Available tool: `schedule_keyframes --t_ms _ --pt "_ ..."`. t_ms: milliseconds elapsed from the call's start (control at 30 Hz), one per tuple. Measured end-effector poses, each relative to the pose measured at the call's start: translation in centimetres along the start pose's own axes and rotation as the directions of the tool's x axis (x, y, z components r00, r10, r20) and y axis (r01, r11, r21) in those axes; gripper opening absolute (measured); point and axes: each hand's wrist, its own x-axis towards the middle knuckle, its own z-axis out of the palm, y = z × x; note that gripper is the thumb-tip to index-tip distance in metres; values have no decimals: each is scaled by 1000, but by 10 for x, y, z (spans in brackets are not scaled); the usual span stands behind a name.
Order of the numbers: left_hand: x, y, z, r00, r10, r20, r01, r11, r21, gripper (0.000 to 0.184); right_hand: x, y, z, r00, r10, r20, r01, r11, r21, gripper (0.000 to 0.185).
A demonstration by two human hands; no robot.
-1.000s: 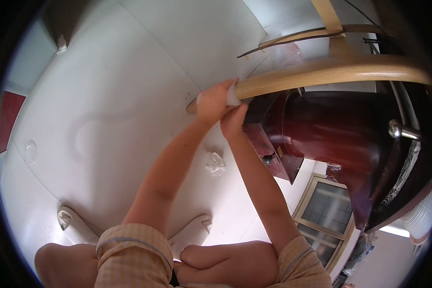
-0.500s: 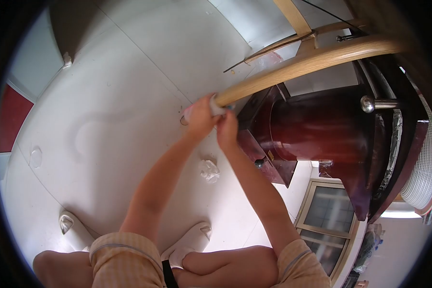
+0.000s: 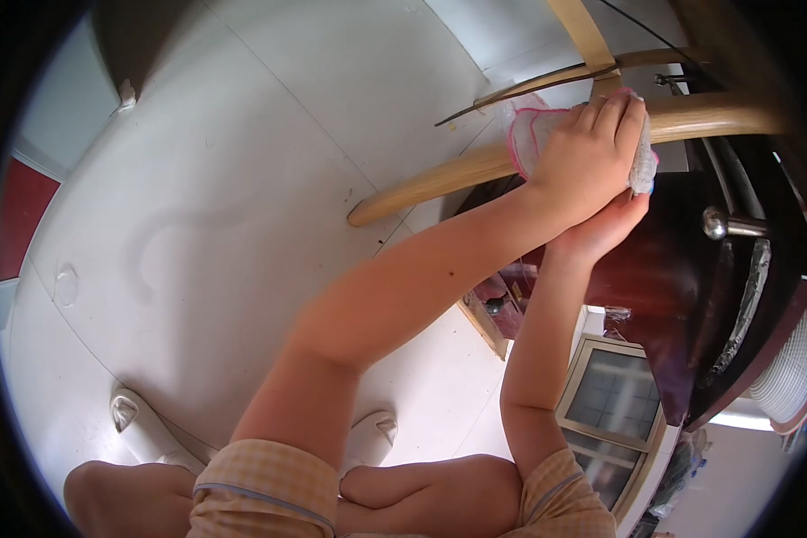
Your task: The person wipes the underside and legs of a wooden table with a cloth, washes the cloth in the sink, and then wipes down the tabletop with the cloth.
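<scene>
A curved light wooden bar [image 3: 439, 182] reaches from the upper right down to a rounded end over the floor. Around its middle part is a pale cloth [image 3: 531, 139] with pink edging. My left hand [image 3: 592, 152] lies over the top of the bar, its fingers wrapped round the cloth. Just below, my right hand [image 3: 603, 226] is pressed against the lower edge of the same cloth, with its fingertips partly hidden. My left arm crosses in front of the floor.
Dark red glossy furniture [image 3: 655, 260] with a metal knob [image 3: 715, 222] stands at the right. Behind the bar is a thin wooden frame [image 3: 587, 36]. A glass-paned cabinet [image 3: 611, 390] is at lower right. White shoes [image 3: 143, 430] rest on the pale floor [image 3: 242, 161].
Both hands have moved with the cloth from near the bar's lower end to farther up and right along it. The crumpled white piece on the floor is now hidden.
</scene>
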Motion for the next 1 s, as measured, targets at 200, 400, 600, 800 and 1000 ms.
schedule_keyframes --t_ms 200,400,600,800,1000 --pt "-46 -40 -15 968 -144 208 154 987 -37 48 7 62 -49 967 29 -252 -76 981 -177 53" --pt "-80 -63 -30 902 -266 339 274 961 24 55 -15 101 -59 966 164 -202 -175 984 -38 54" --pt "-139 -103 -62 873 -317 371 287 948 135 56 -47 156 -92 901 239 -361 -240 970 43 49" --pt "-194 -136 -104 592 -623 512 450 782 432 63 -82 197 -128 730 523 -440 -543 835 90 38" --pt "-224 -151 -155 428 -716 551 520 694 498 73 -106 180 -107 552 542 -634 -773 618 -144 34"
